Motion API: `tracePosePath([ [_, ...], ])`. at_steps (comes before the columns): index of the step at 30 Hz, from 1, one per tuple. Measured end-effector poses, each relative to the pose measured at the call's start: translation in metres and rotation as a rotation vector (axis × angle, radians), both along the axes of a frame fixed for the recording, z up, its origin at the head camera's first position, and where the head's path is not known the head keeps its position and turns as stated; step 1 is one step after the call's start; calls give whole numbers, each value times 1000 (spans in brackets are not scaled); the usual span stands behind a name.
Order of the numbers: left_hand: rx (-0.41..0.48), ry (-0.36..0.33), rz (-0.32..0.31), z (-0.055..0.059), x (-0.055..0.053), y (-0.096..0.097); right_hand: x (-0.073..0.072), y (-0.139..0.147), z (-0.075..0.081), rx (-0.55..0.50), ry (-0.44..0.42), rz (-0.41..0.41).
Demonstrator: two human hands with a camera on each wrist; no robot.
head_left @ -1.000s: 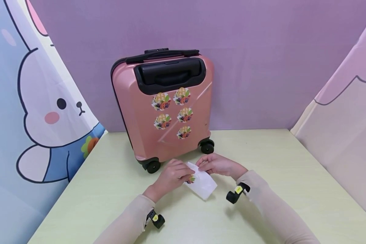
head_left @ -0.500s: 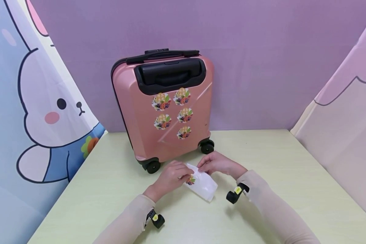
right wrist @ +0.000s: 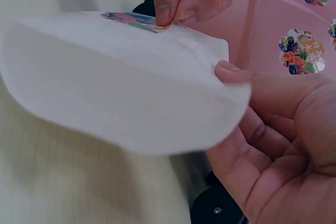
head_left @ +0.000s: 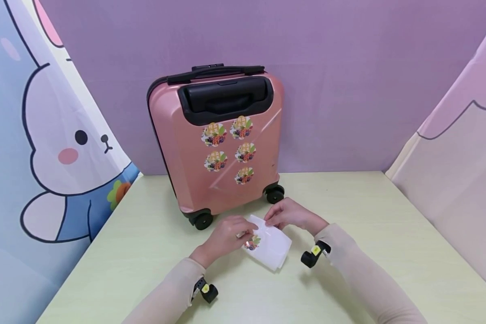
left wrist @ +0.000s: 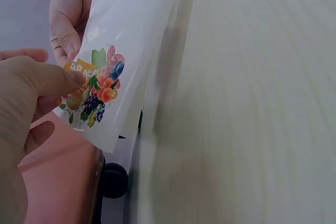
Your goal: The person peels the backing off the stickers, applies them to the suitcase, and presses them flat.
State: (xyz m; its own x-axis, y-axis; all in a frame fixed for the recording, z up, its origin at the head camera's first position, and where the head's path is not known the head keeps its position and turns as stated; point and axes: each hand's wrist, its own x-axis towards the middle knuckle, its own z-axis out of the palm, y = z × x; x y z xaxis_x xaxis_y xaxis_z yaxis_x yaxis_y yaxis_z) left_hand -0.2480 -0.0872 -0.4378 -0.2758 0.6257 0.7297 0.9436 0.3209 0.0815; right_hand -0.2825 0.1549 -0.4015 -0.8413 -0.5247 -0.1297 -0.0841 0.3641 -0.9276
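Between the hands, just in front of the suitcase, is a white glossy backing sheet point(head_left: 272, 249) with a round fruit sticker point(left wrist: 102, 88) on it. My left hand point(head_left: 228, 234) pinches the sticker's edge between thumb and finger, at its yellow lettering. The right hand point(head_left: 289, 213) holds the sheet's far edge with its thumb on top; in the right wrist view the sheet point(right wrist: 121, 98) bends and droops toward the camera. A pink suitcase point(head_left: 186, 166) stands upright behind, with several matching round stickers point(head_left: 245, 153) on its front.
The suitcase's black wheels point(head_left: 204, 221) stand close beyond the left hand. Under everything is a pale wood-grain table point(head_left: 348, 198). A purple backdrop point(head_left: 348, 90) hangs behind, with a rabbit-print cloth point(head_left: 65, 135) at the left.
The right hand has moved slightly away from me and to the right. The sheet's near end has swung toward me and right, and more of the sticker shows beside the left fingers.
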Motion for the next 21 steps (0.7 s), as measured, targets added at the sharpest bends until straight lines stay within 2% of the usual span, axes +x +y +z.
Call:
tracePosePath([
  [2, -1, -19, -14, -1, -1, -1, 0, 0, 0, 0, 3, 2],
  [9, 4, -149, -76, -2, 1, -3, -1, 0, -1, 32, 28, -18],
  [21, 0, -364, -90, 0, 6, -3, -1, 1, -2, 79, 80, -44],
])
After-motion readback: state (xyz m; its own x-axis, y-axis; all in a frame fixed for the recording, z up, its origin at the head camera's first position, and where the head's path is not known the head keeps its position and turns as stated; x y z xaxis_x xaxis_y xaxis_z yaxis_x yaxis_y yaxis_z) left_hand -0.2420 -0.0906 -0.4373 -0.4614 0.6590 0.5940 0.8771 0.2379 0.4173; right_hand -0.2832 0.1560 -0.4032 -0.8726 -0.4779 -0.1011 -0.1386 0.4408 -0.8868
